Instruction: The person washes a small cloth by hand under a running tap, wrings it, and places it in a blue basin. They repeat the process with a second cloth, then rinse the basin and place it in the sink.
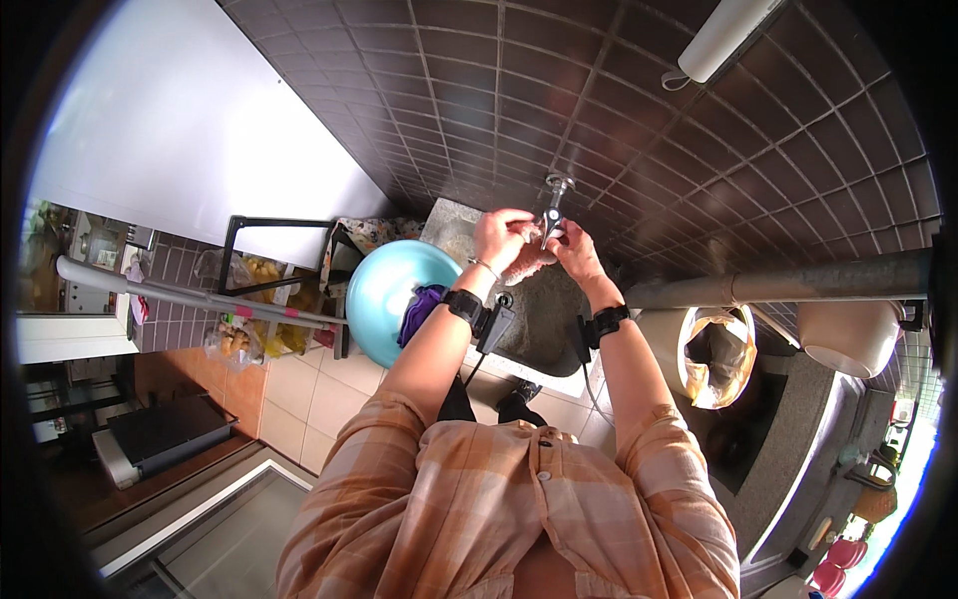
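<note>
Both hands meet under a chrome wall tap [552, 217] above a stone sink [546, 322]. My left hand [500, 238] grips one side of a wet, pinkish cloth [528, 263], which hangs just over the basin. My right hand [578, 254] is at the cloth's other side, close to the tap's spout, its fingers bent around something pale; whether that is part of the cloth is too small to tell. A light blue plastic basin [374, 299] with a purple cloth [420, 311] in it stands at the sink's left.
Right of the sink is a lined waste bin [685, 359] below a grey pipe [823, 286]. Plastic bags of produce [236, 341] and a black metal frame [277, 220] lie to the left. Dark wall tiles rise behind the tap.
</note>
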The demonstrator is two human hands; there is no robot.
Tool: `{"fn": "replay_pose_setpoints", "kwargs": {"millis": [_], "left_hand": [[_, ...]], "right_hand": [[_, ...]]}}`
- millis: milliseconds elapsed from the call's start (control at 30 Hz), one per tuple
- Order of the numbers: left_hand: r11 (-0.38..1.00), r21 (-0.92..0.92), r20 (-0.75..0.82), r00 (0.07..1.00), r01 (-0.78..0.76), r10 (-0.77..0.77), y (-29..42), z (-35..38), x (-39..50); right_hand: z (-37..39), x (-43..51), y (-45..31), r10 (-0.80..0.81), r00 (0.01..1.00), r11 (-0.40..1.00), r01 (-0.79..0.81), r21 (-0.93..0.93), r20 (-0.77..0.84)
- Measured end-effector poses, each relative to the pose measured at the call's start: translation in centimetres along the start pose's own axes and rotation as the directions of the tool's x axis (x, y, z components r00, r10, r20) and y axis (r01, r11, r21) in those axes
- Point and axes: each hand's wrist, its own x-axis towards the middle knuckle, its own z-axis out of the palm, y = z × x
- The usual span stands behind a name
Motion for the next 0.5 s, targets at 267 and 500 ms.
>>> {"fn": "replay_pose_setpoints", "kwargs": {"millis": [267,500], "left_hand": [[0.826,0.417,-0.122,0.924,0.38,-0.363,-1.9,-0.9,-0.5],[0.634,-0.76,0.324,0.929,0.143,0.178,-3.8,4.2,-2.2]], "right_hand": [[-0.3,0.4,-0.7,0.118,0.99,0.99,-0.123,0.065,0.072],[0.0,0.3,0.0,0.006,1.0,1.0,-0.006,-0.025,-0.011]]}}
